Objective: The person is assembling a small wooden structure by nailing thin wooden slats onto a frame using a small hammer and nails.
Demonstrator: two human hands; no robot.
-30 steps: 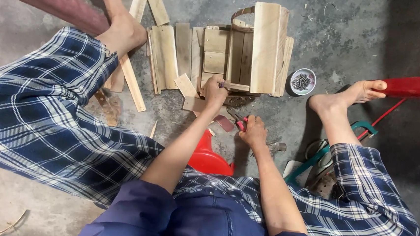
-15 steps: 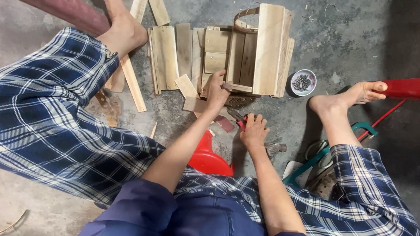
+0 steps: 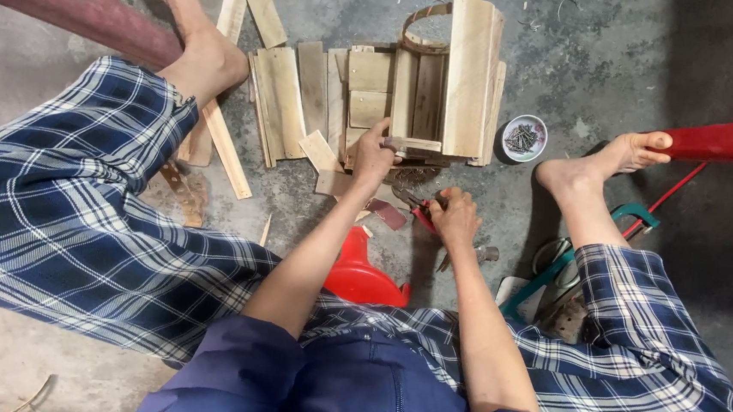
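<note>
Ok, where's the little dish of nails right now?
In the head view the small round dish of nails sits on the concrete floor, upper right of centre, just right of the wooden box assembly and left of the person's right foot.

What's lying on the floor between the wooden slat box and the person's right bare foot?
In the head view, a small round white bowl of nails sits on the concrete between the wooden slat box and the right bare foot.

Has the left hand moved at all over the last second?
Yes, slightly. The left hand has crept up from the floor onto the front edge of the wooden box, judged against the small bowl of nails.
</note>
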